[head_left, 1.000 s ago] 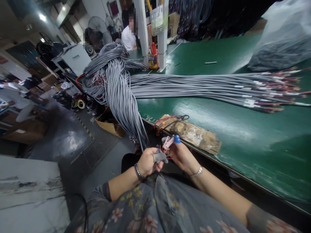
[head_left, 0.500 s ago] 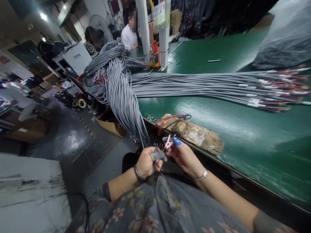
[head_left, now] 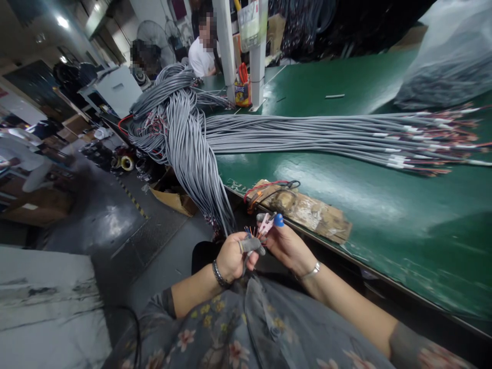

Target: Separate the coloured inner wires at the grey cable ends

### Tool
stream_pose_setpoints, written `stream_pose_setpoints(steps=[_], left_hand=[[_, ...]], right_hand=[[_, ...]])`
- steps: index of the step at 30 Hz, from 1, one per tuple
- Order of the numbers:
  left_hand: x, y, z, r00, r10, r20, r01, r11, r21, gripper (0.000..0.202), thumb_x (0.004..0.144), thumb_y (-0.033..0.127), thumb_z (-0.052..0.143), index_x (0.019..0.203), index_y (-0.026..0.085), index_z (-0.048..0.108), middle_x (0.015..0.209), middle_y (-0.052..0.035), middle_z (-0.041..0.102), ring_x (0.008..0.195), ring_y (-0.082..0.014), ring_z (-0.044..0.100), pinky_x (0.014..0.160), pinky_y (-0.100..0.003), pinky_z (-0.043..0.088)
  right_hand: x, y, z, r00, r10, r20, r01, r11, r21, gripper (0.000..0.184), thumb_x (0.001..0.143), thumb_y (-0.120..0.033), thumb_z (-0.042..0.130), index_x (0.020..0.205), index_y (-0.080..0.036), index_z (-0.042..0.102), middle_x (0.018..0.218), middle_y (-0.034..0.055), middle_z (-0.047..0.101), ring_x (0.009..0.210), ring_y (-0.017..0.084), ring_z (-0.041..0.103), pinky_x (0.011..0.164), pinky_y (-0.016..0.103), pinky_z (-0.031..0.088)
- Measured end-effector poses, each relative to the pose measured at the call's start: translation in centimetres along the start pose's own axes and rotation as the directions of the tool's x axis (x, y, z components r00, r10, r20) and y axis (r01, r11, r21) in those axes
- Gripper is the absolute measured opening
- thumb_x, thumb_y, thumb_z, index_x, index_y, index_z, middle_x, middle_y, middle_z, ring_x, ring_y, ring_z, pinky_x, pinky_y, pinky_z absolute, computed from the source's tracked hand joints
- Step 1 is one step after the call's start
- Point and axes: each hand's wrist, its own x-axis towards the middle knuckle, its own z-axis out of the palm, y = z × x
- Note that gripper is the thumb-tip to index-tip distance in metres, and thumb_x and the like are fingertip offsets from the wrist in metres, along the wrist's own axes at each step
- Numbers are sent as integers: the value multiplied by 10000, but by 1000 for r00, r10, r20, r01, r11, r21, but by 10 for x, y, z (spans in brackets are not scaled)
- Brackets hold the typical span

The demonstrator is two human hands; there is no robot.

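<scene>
So I'm at the worktop point(head_left: 388, 215) with both hands up close to my front, just off the near edge. My left hand point(head_left: 232, 259) is closed in a pinch on a little fan of thin coloured wires point(head_left: 250, 231), blue and orange ones poking up past the grey cover point(head_left: 250, 246) on my thumb. My right hand point(head_left: 289, 250) is right beside it, fingers drawn in narrow around a pale pink clip point(head_left: 265, 225), with a blue cap point(head_left: 279, 220) on the thumb. The clip's lower end is right at the wires, but honestly can't tell if it's actually biting on any of them, it's too small to see

Just past my hands there's a scruffy wooden board point(head_left: 317, 220) along the worktop edge, with red and black leads point(head_left: 271, 185) at its left end. Behind that, a long row of grey cables point(head_left: 307, 136) runs off to the right, bare coppery ends and white bands out there. On the left a big heap of grey cable point(head_left: 169, 92) spills over the edge and hangs down near my left hand. Far right, a clear plastic bag point(head_left: 446, 56) has more grey stuff in it, and a co-worker in a white top point(head_left: 199, 57) is over behind the white post point(head_left: 225, 48)
</scene>
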Motion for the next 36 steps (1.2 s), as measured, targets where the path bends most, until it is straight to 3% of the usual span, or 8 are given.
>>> stream_pose_setpoints(steps=[5,12,17,23,28,33,36], left_hand=[[1,-4,-1,1000,-2,0,2,1000,14,398,479,466,763,553,158,522,331,27,481,245,-62,341,282,-188,212],[-11,-5,-2,997,68,-44,-64,994,92,427,494,520,747,536,149,540,343,17,500,248,-62,356,279,-187,213],[-12,-5,-1,990,116,-79,-109,990,95,409,501,513,742,551,146,568,343,20,497,259,-67,370,288,-190,245],[-9,-3,3,989,122,-87,-112,988,104,404,509,514,729,548,143,574,347,19,491,263,-61,361,296,-194,233],[-7,-3,4,991,112,-76,-99,984,148,404,525,520,721,555,147,568,364,22,497,277,-62,373,309,-196,244],[-6,-6,2,986,139,-89,-120,975,187,401,549,521,716,576,149,567,377,22,502,287,-69,382,322,-199,252],[-5,-8,1,986,140,-96,-117,971,209,398,561,520,714,577,151,567,379,23,503,290,-68,383,326,-198,254]], right_hand=[[0,2,-1,1000,-4,15,4,1000,19,421,542,-607,784,694,-227,686,649,2,636,541,136,499,516,264,442],[-4,2,-7,989,65,135,-75,995,69,453,568,-637,750,723,-214,700,708,3,687,552,117,552,532,241,482],[-6,2,-6,995,-61,82,63,998,-13,355,634,-513,779,787,-198,723,646,-11,634,546,99,510,519,211,459],[-4,4,-10,992,-118,49,122,988,-93,442,633,-627,714,726,-195,705,650,7,633,561,120,507,547,245,452],[1,6,-13,990,-112,86,123,984,-126,489,625,-673,683,767,-206,707,666,2,640,566,120,505,540,245,445],[5,5,-9,999,-48,14,48,998,-30,505,503,-655,765,704,-196,707,604,-16,618,530,101,487,502,223,433],[4,5,-6,997,-69,-19,69,998,1,464,494,-618,792,654,-194,693,568,-30,594,519,90,470,504,212,430]])
